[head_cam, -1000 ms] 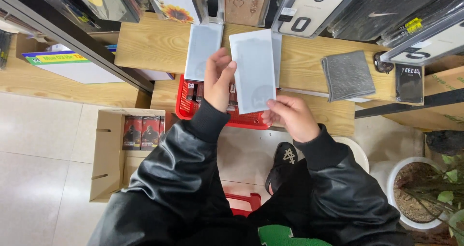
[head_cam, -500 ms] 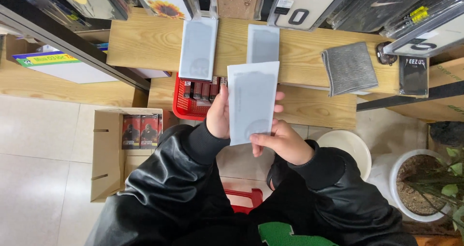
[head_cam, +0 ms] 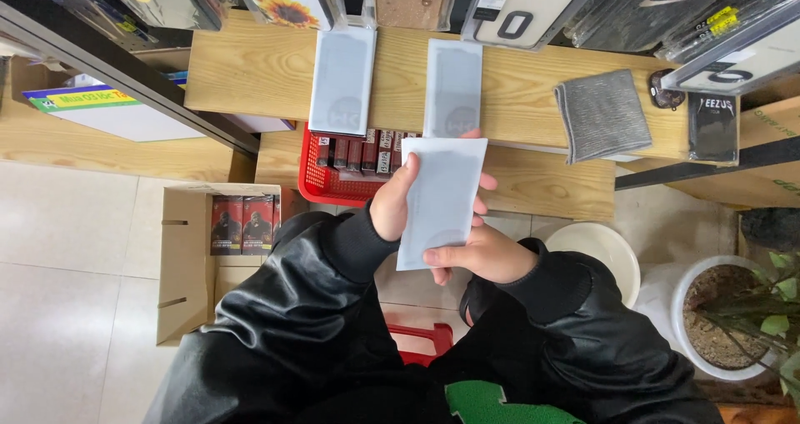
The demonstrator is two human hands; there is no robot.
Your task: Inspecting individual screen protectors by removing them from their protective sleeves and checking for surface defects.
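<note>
Both hands hold one flat pale-grey packet upright in front of me. My left hand grips its left edge, with the thumb on the front. My right hand pinches its lower edge from below. Two matching flat packets lie on the wooden shelf beyond: one at the left and another just above the held packet. Black jacket sleeves cover both arms.
A red basket of small dark boxes sits on the lower shelf behind my hands. A folded grey cloth lies to the right. An open cardboard box stands at lower left, a white bucket and a potted plant at right.
One of the packets I held a second ago now lies on the upper shelf. The remaining packet has come down toward me, and both hands now grip it.
</note>
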